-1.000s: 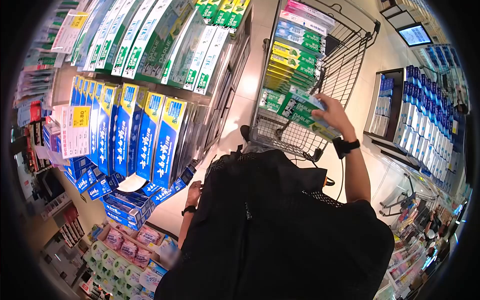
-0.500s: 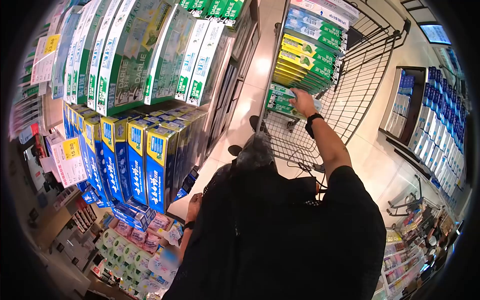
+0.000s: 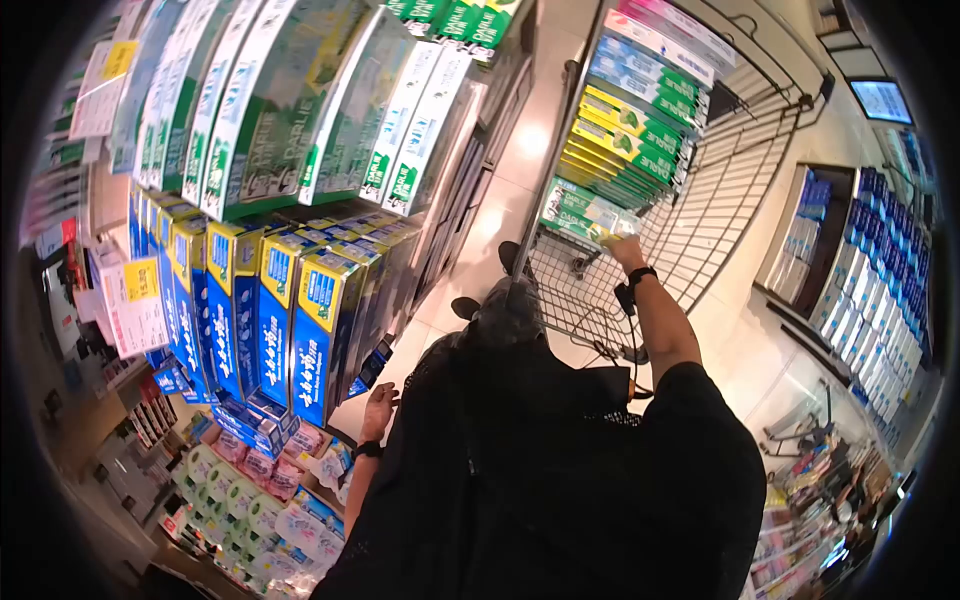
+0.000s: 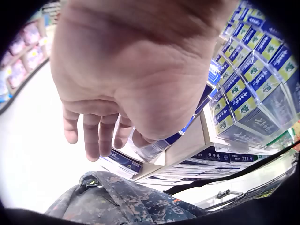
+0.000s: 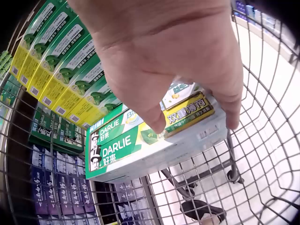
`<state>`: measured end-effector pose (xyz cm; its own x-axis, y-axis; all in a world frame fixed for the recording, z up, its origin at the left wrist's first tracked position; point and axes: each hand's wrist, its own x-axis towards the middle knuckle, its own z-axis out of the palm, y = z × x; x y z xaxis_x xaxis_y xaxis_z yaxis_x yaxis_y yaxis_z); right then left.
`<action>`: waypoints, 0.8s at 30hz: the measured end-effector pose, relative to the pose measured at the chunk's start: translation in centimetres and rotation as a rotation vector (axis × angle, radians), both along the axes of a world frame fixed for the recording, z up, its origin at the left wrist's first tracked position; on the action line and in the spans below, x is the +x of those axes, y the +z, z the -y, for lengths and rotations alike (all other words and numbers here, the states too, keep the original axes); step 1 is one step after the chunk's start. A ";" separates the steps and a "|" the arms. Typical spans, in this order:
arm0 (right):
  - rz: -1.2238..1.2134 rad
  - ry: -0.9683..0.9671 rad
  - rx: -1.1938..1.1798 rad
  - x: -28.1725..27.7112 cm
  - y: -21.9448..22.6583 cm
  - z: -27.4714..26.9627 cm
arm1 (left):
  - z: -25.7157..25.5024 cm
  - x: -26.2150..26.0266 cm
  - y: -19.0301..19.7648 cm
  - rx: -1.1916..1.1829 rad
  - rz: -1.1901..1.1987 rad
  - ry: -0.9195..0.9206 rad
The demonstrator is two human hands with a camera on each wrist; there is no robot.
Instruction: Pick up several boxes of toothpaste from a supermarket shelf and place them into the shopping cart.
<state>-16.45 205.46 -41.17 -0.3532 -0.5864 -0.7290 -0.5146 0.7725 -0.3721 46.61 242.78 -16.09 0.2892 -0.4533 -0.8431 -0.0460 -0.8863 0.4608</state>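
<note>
In the right wrist view my right hand [image 5: 173, 61] grips a green and white DARLIE toothpaste pack [image 5: 136, 145] from above, thumb on one side and fingers on the other. The head view has this pack [image 3: 580, 212] inside the wire cart [image 3: 690, 235], beside a row of green and yellow packs [image 3: 625, 130], with my right hand [image 3: 628, 252] at its end. My left hand [image 3: 378, 410] hangs low beside the blue toothpaste display [image 3: 285, 340]; its fingers [image 4: 91, 136] dangle loosely and hold nothing in the left wrist view.
Tall green and white cartons [image 3: 280, 110] stand on the shelf at upper left. A dark-framed rack of blue and white boxes [image 3: 870, 270] is at the right. Wrapped pink and green packs [image 3: 240, 490] sit at lower left, and a shoe [image 3: 465, 307] shows by the cart.
The DARLIE pack has gone from above the cart's near end to inside it, beside the yellow row. My right hand moved with it; my left hand stays low.
</note>
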 end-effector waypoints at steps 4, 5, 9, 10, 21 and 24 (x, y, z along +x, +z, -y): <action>-0.037 0.455 0.010 -2.5 2.1 0.2 | 2.3 -2.2 2.8 0.119 0.144 -0.051; -0.097 0.572 0.015 -2.2 4.0 0.6 | 1.4 -1.9 2.3 0.066 0.143 -0.049; 0.551 0.723 0.273 1.5 22.1 5.5 | 0.7 -2.2 0.5 0.030 0.158 -0.057; 0.685 0.850 0.127 3.1 25.9 8.0 | 1.5 -2.5 -0.2 -0.041 0.145 -0.058; -0.040 1.188 -1.625 26.1 54.8 21.8 | 0.2 -7.4 0.1 -0.086 0.119 0.132; -0.177 1.316 -1.613 29.7 54.9 22.3 | -4.2 -8.5 -1.7 -0.113 0.128 0.260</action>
<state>13.27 183.17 13.78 0.7151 -0.4214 0.5578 -0.4585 -0.8850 -0.0808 38.06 246.94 -17.82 0.5086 -0.4391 -0.7406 0.1111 -0.8195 0.5622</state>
